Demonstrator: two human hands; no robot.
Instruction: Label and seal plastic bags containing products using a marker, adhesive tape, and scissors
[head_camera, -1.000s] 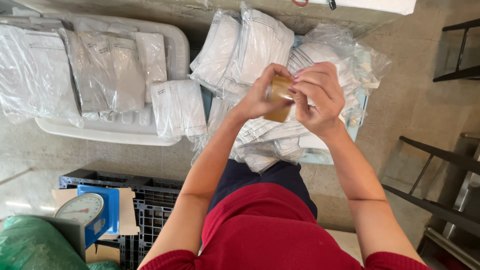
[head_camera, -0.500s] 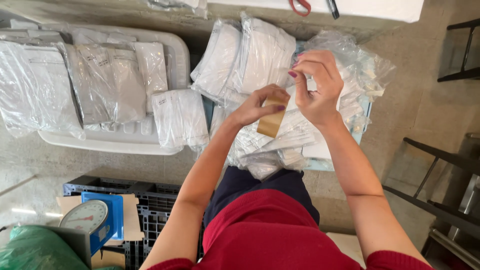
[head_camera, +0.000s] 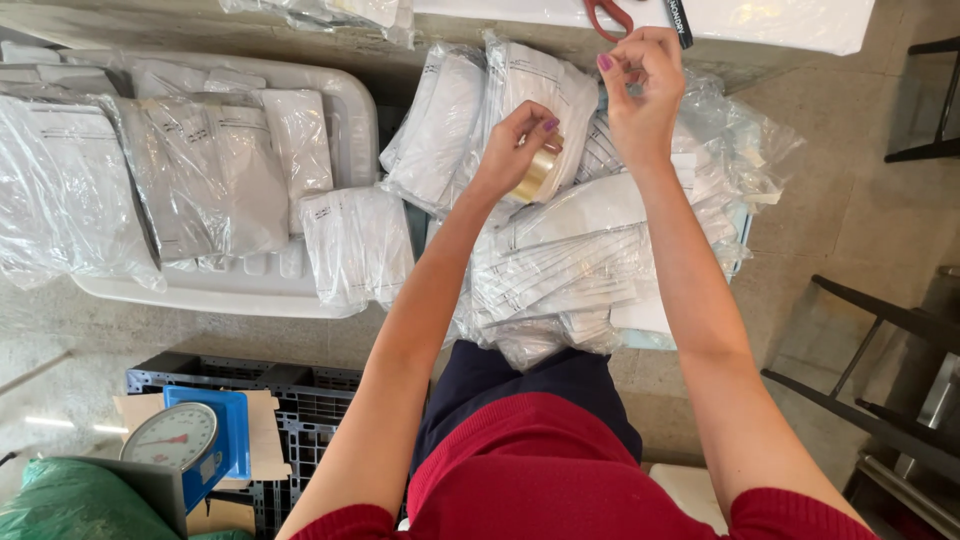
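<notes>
A: Left hand?
B: Curled shut around a roll of brown packing tape, thumb over the top of it. The roll sits above the heap of clear-bagged white packets in front of the person.

A: Right hand?
B: Raised higher and further out, near the white tabletop. Thumb and fingertips pinched together. Can't tell what's in the pinch; no strip resolves between it and the roll.

A: What's near it?
B: Red-handled scissors and a black marker lie on the tabletop, just beyond the fingers, not touched.

A: Rest of the scene?
B: White plastic tray to the left, loaded with more bagged packets. Lower left: blue dial scale on cardboard over a black crate, green bag beside it.
</notes>
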